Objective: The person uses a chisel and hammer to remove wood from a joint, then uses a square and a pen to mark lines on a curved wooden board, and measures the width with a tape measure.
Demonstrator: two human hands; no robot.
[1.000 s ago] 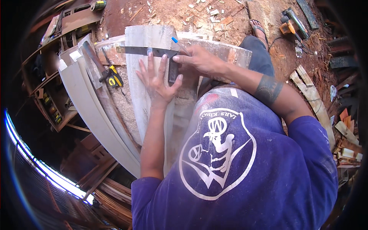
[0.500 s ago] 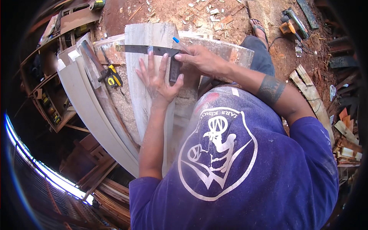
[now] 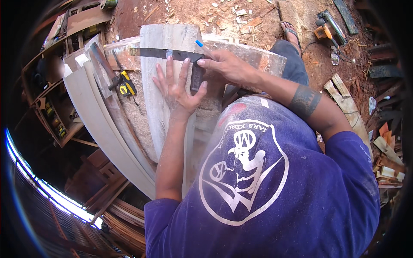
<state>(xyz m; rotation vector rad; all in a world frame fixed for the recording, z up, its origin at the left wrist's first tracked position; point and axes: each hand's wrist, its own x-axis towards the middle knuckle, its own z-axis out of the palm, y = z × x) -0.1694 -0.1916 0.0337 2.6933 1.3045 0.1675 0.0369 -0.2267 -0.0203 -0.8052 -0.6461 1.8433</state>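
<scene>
A pale wooden board (image 3: 170, 36) lies lengthwise in front of me. Across it rests a dark try square (image 3: 150, 53), its thick stock down along the board's right edge. My left hand (image 3: 178, 88) lies flat on the board with fingers spread, two fingertips touching the square's blade and the thumb near the stock. My right hand (image 3: 223, 66) is closed around a pen with a blue end (image 3: 199, 43) that points up, and its thumb is at the square's corner. The pen's tip is hidden.
Left of the board are a yellow and black tape measure (image 3: 127, 84), a hammer-like tool (image 3: 100, 56) and a curved pale plank (image 3: 92, 109). An orange and grey power tool (image 3: 329, 30) lies on the ground at upper right. Scrap wood (image 3: 389, 152) lies at the right.
Hands, square and pen hold nearly the same place. The pen's blue end has shifted very slightly right; otherwise the view has moved only a little.
</scene>
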